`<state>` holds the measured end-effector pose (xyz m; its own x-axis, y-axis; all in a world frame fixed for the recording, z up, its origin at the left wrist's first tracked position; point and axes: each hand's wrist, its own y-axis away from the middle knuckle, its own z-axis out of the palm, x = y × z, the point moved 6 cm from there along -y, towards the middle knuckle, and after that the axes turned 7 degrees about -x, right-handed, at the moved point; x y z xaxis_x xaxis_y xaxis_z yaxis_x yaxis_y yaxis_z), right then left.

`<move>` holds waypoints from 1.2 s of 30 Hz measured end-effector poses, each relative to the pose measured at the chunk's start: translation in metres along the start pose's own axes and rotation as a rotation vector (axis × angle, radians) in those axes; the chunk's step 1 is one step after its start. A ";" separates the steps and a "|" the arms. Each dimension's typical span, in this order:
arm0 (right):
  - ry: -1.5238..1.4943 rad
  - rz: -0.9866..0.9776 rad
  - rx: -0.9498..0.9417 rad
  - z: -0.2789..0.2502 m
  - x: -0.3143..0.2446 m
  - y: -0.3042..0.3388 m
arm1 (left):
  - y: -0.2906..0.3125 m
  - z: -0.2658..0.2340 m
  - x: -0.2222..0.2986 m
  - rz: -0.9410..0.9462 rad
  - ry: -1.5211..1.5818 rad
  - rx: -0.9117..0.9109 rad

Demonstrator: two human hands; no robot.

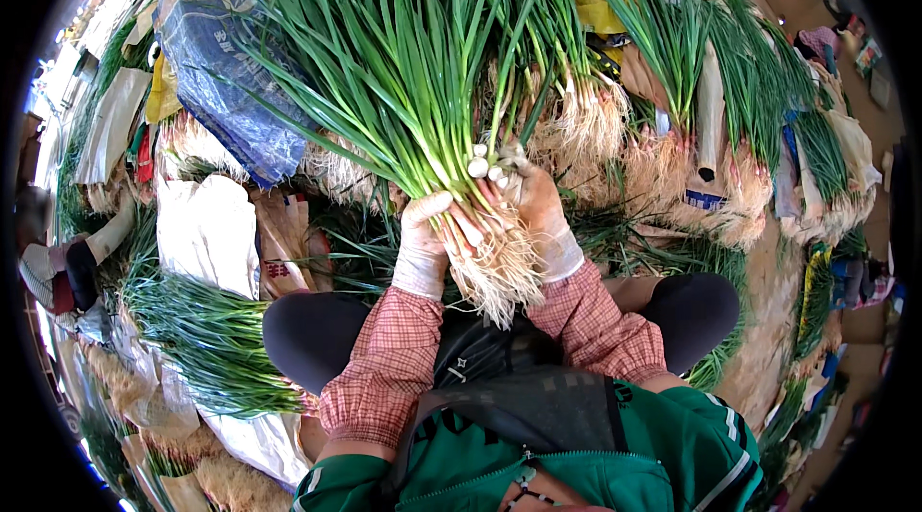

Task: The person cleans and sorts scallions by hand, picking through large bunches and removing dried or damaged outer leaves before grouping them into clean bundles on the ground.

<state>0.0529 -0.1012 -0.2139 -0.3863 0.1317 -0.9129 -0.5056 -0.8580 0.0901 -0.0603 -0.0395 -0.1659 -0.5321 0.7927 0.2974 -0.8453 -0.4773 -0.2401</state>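
Observation:
A large bunch of spring onions (437, 142) stands in front of me, its long green leaves fanning out away from me. Pale stringy roots hang from its near end, over my lap. My left hand (423, 235), in a whitish glove, grips the stems from the left side, thumb across the front. On the other side my gloved right hand (540, 209) closes round the same bunch near the white bulbs. Its fingers are partly hidden by the bulbs and roots. Checked red sleeves cover both my forearms.
More spring onions (586, 113) lie heaped at the far side, roots towards me. A blue plastic sack (226, 65) covers some at the far left. Another pile of spring onions (197, 334) and a white sack (206, 229) are at my left. Other people sit near the edges.

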 end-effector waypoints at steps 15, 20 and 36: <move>1.463 0.223 0.024 -0.039 -0.079 -0.051 | -0.006 0.018 0.016 -0.022 -0.082 -0.007; 1.309 -0.479 -0.470 0.031 -0.067 0.035 | -0.002 -0.002 0.008 -0.131 -0.169 0.045; -0.695 0.258 0.164 0.026 -0.029 -0.024 | 0.000 0.009 0.014 0.053 -0.030 -0.065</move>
<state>0.0561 -0.0720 -0.1795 -0.8777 0.2661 -0.3986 -0.4206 -0.8265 0.3742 -0.0683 -0.0319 -0.1534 -0.5781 0.7547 0.3102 -0.8115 -0.4920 -0.3154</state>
